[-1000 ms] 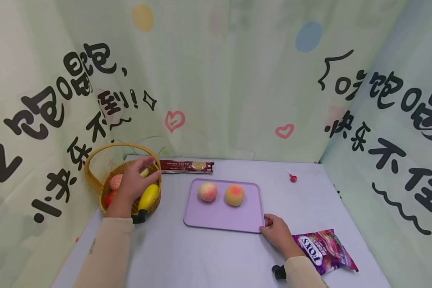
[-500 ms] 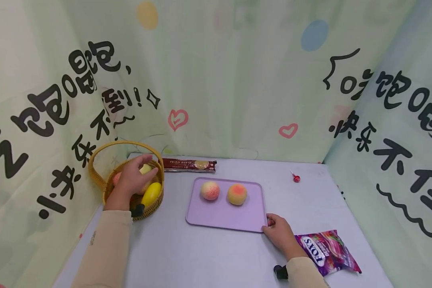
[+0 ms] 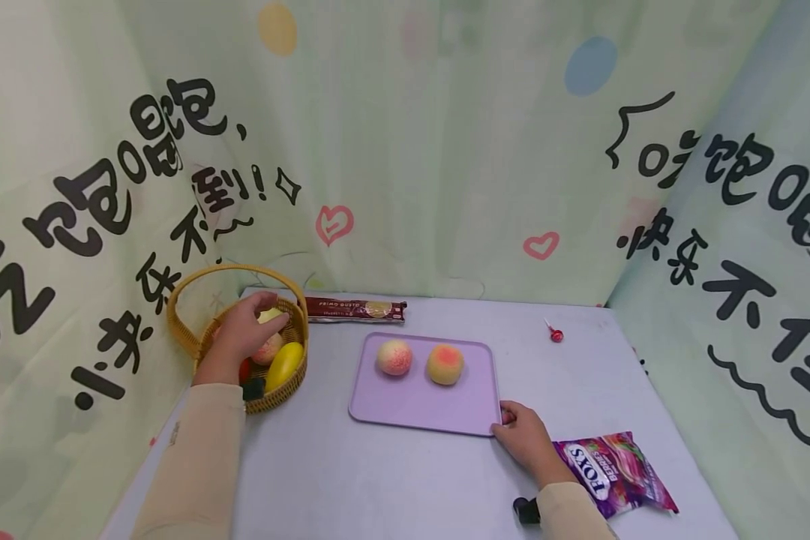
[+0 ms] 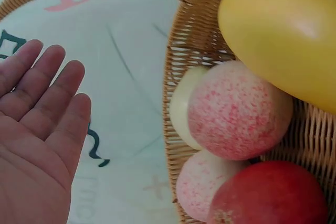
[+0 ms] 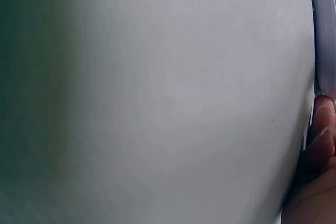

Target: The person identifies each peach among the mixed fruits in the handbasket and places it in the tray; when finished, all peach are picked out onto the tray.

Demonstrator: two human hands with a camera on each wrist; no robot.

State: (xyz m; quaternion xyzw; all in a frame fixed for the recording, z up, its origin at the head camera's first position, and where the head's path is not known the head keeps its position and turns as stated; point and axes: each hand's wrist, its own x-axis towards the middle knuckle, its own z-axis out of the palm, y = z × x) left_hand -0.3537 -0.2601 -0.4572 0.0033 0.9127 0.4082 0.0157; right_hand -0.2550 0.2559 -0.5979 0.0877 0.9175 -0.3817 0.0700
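Note:
My left hand [image 3: 239, 334] hovers over a wicker basket [image 3: 270, 403] at the left. In the left wrist view its fingers [image 4: 58, 90] are extended and hold nothing. Inside the basket lie a smooth yellow fruit [image 4: 283, 38], a pink-speckled peach [image 4: 239, 111], a second speckled fruit [image 4: 197, 187], a red fruit [image 4: 273, 195] and a pale, partly hidden one [image 4: 181, 109]. My right hand [image 3: 528, 444] pinches the near right corner of a lilac tray [image 3: 405, 406] between thumb and fingers. On that tray sit a pink-speckled peach [image 3: 394, 358] and an orange-yellow peach [image 3: 445, 364].
Behind the tray lies a long dark-red spaghetti packet [image 3: 358, 310]. A red lollipop [image 3: 556, 335] is at the back right. A purple FOX'S candy bag [image 3: 614, 472] lies beside my right forearm. The basket's arched handle [image 3: 236, 268] rises around my left hand. Printed curtains surround the white table [image 3: 351, 480].
My left hand has drawn slightly left above the basket, bringing the speckled peach beside the yellow fruit into sight. The head view has shifted slightly. My right hand keeps its hold on the tray.

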